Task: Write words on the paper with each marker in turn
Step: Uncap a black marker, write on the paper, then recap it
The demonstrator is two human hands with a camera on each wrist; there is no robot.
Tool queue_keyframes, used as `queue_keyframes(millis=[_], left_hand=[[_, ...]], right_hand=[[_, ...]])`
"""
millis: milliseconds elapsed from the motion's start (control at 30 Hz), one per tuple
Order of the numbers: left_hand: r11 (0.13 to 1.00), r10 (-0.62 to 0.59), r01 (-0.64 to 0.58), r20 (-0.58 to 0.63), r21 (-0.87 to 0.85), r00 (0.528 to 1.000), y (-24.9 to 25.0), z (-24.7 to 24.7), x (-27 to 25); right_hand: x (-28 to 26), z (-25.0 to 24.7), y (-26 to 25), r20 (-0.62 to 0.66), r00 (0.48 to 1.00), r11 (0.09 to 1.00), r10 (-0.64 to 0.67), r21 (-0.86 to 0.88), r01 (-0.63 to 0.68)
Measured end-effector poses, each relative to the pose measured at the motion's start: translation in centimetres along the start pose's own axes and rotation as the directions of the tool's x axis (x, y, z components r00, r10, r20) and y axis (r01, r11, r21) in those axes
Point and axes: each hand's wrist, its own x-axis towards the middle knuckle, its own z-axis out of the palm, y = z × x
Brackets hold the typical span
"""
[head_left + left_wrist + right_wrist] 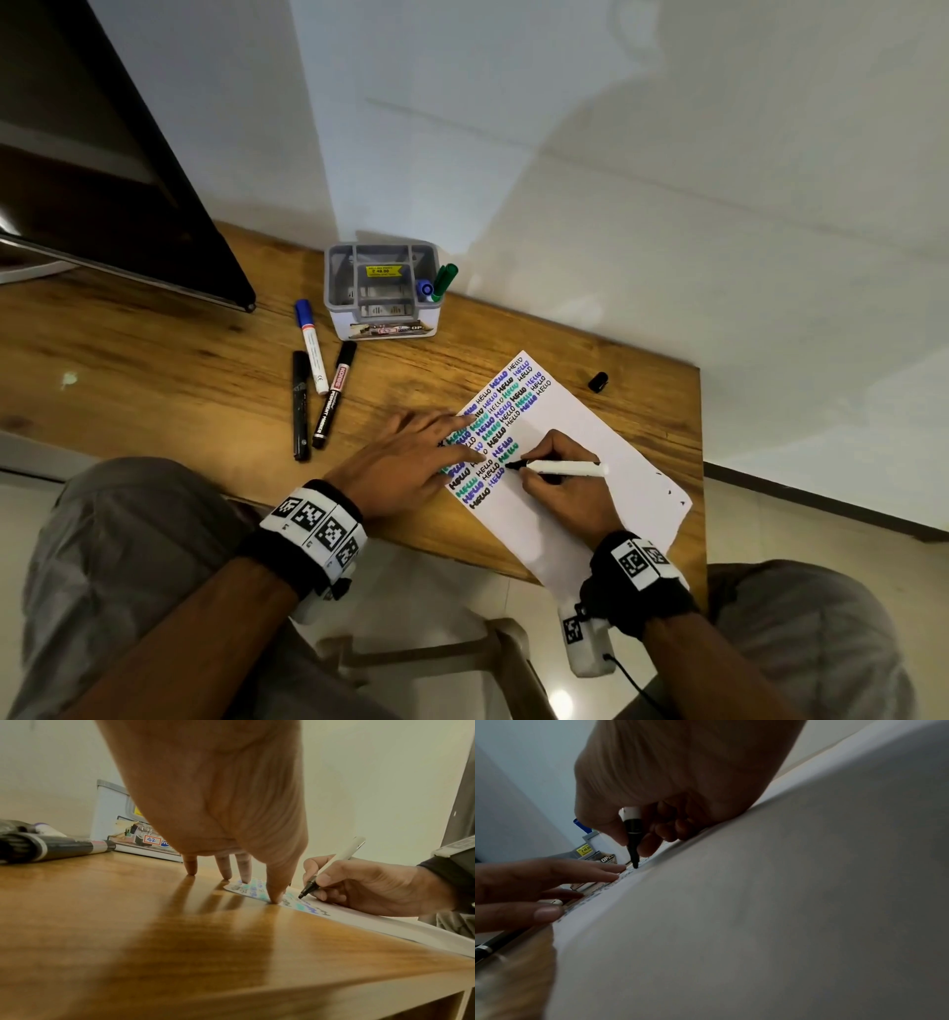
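A white sheet of paper lies at an angle on the wooden table, its left part filled with rows of HELLO in black, blue and green. My right hand grips a white-barrelled black marker, its tip touching the paper beside the last words. The same marker points down at the paper in the right wrist view. My left hand lies flat with spread fingers, pressing the sheet's left edge.
Three capped markers lie left of the sheet: a blue-capped white one, a thin black one and a black-and-red one. A grey organiser at the back holds a green and a blue marker. A loose black cap sits far right.
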Motion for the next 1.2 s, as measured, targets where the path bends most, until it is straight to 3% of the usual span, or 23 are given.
queue_keyframes(millis=[1200], left_hand=[[0.999,-0.014,0.015,0.032,-0.033,0.999,0.1,-0.3,0.0]], right_hand=[[0.1,-0.2,0.9,-0.055,0.996,0.993,-0.064,-0.098,0.059]])
